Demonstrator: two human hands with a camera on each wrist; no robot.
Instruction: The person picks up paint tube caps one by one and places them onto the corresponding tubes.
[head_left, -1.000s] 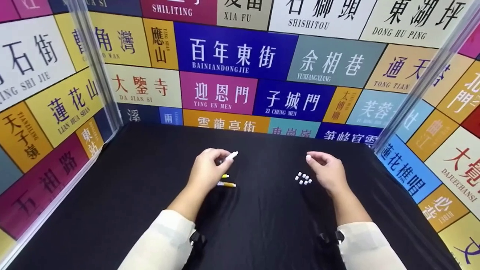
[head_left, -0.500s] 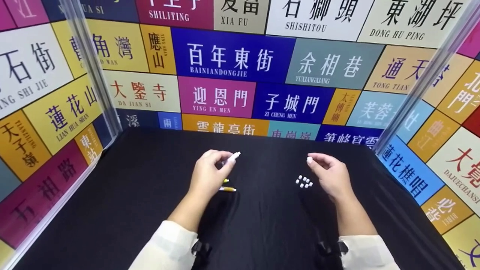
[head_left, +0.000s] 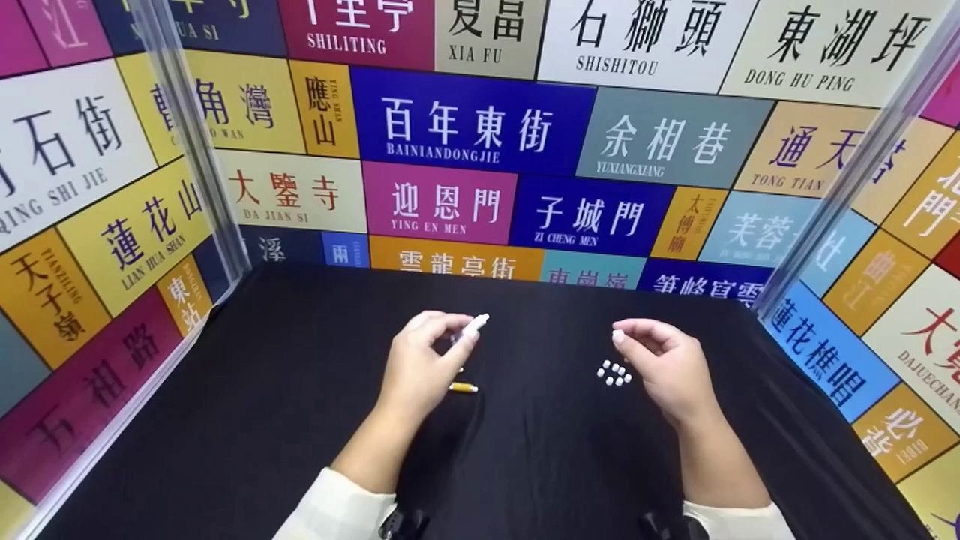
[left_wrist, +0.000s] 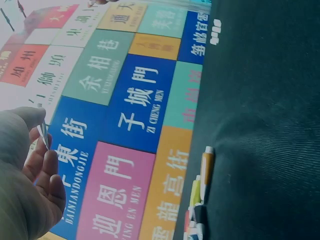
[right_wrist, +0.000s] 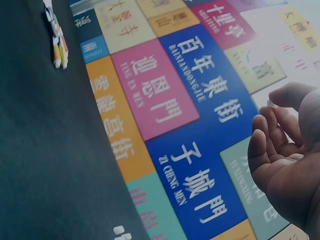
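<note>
My left hand (head_left: 420, 360), raised above the table, pinches a slim white marker (head_left: 475, 324) between thumb and fingers. Its tip points up and to the right; the rest is partly hidden by the hand. Across from it my right hand (head_left: 675, 367) pinches a small white piece (head_left: 617, 337) at its fingertips. Several similar white pieces (head_left: 627, 378) lie in a cluster on the table just below that hand. Under the left hand lies an orange-yellow marker (head_left: 463, 388). The left wrist view shows it beside a yellow marker (left_wrist: 195, 192) and others of darker colours.
A black cloth (head_left: 540, 465) covers the table. Panels with coloured place-name signs (head_left: 472, 120) stand behind it and on both sides. Clear posts (head_left: 847, 172) mark the panel corners.
The head view has tilted up a little, so the scene sits lower. The left hand has shifted slightly right and hides more of the yellow marker. Both hands keep their holds.
</note>
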